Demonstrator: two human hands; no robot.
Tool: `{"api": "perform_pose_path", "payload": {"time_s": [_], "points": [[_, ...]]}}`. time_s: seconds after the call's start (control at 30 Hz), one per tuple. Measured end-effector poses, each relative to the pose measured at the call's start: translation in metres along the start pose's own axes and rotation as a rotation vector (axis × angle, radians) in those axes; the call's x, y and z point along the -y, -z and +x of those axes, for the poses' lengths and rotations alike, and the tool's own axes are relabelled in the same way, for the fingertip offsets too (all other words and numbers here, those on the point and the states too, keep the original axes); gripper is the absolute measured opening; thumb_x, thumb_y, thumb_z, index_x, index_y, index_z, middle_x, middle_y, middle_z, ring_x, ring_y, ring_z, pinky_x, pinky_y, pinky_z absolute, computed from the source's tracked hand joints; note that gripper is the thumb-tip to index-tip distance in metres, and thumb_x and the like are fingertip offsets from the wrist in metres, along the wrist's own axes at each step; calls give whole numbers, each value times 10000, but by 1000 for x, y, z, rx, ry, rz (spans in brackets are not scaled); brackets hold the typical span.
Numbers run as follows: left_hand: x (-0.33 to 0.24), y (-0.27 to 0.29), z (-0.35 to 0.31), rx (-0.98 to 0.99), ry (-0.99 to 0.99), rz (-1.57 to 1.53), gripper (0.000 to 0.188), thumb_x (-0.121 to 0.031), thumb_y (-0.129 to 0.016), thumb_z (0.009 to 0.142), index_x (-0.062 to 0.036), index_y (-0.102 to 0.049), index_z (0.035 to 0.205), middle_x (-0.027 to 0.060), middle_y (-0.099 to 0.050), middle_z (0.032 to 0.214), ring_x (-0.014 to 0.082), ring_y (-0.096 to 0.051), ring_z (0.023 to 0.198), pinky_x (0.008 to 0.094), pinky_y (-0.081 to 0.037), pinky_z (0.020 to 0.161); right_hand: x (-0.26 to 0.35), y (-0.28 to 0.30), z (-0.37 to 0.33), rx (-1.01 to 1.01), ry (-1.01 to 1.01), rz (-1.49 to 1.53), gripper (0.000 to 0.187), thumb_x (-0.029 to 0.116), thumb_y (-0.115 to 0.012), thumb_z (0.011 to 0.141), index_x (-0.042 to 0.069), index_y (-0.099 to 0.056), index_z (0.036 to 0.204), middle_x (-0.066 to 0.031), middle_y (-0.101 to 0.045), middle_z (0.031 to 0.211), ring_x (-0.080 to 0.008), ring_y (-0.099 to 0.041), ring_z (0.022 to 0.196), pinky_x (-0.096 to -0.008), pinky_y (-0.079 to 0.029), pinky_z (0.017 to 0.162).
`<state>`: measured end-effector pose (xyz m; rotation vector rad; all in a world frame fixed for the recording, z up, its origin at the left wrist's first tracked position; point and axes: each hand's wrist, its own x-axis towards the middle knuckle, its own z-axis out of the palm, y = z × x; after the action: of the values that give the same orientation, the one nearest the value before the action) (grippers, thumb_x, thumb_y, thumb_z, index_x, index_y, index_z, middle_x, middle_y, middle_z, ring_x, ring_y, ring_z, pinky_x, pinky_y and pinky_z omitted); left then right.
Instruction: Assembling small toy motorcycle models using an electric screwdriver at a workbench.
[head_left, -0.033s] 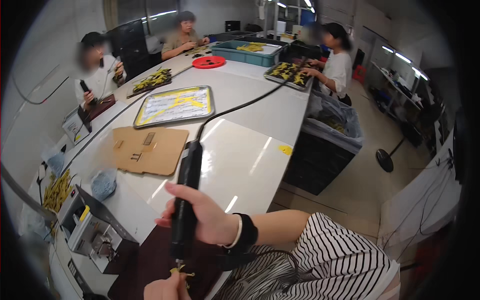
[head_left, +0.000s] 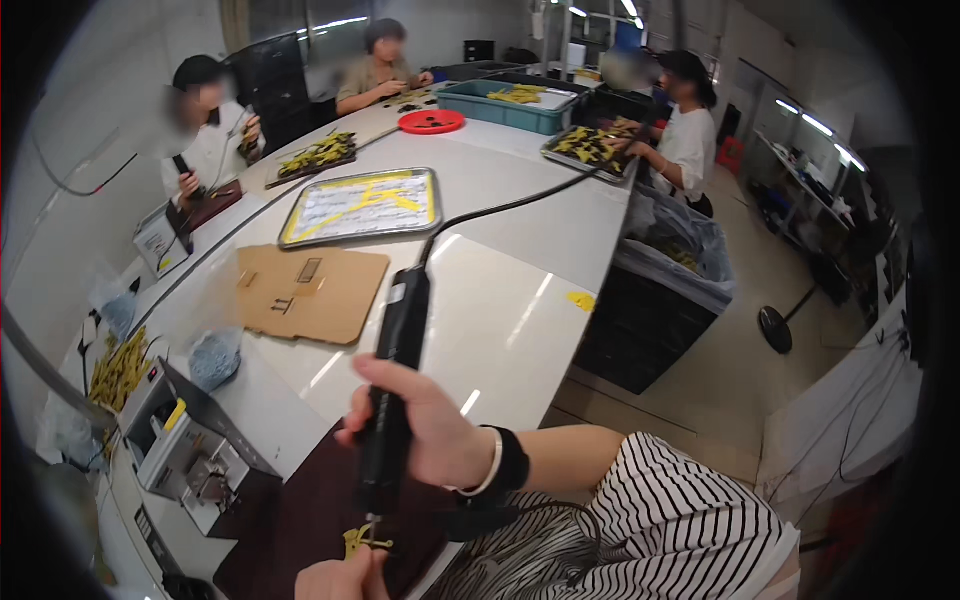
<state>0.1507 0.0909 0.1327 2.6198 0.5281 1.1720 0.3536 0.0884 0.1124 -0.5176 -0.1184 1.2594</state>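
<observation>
My right hand [head_left: 432, 420] is wrapped around a black electric screwdriver [head_left: 398, 345], held nearly upright with its cord running out of the top. Its bit points down onto a small yellow part [head_left: 366, 541] over the dark red mat [head_left: 310, 510]. At the lower edge, my left hand [head_left: 343, 580] pinches that yellow part between its fingertips. Whether the bit sits on a screw is too small to tell.
To the left stand a grey screw feeder box [head_left: 190, 455] and a bag of blue-grey pieces [head_left: 215, 360]. Ahead lie flat cardboard [head_left: 315, 292] and a metal tray [head_left: 362, 232]. Co-workers sit around the table; a lined black bin [head_left: 640, 335] stands right.
The whole view has shifted slightly, so the scene sits a little further right. More of the yellow part shows at the left fingertips. Both hands keep their hold.
</observation>
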Motion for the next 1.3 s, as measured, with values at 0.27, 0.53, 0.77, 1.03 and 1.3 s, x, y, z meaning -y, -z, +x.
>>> {"api": "perform_pose_path", "payload": {"time_s": [0.27,0.53,0.77,1.03,1.3], "points": [[-3,0,-61,-314,408,-690,183,-59,-785,740,40,-631,745,100,-596,664,159,-533,590,242,-382,519,11,14,-42,241,379,197,325,430,-452,969,194,-467,1192,-9,-462,730,-119,-453,555,-314,-397,581],[-7,-53,-76,-524,753,-1503,79,54,-636,830,68,-641,908,164,-664,865,183,-644,790,266,-506,696,0,13,-61,412,394,285,511,407,-461,961,14,-447,1287,-6,-449,724,-106,-450,586,-291,-389,606],[-4,-58,-86,-523,774,-1654,132,125,-616,822,50,-622,930,138,-672,921,186,-666,895,299,-540,834,-15,14,-54,582,450,130,546,362,-469,961,-20,-356,1334,-39,-477,757,-134,-511,616,-310,-420,622],[-10,-63,-89,-477,792,-1625,131,118,-635,811,44,-621,919,144,-672,915,182,-660,877,294,-539,815,-24,6,-60,578,517,25,476,251,-540,933,-43,-371,1268,-35,-482,712,-123,-516,570,-289,-428,596],[-10,-63,-87,-445,790,-1526,152,126,-651,791,31,-640,909,149,-671,911,183,-661,867,281,-535,792,-23,6,-60,574,512,-8,488,265,-538,933,-15,-346,1284,-42,-487,695,-138,-526,559,-301,-441,589]]}}
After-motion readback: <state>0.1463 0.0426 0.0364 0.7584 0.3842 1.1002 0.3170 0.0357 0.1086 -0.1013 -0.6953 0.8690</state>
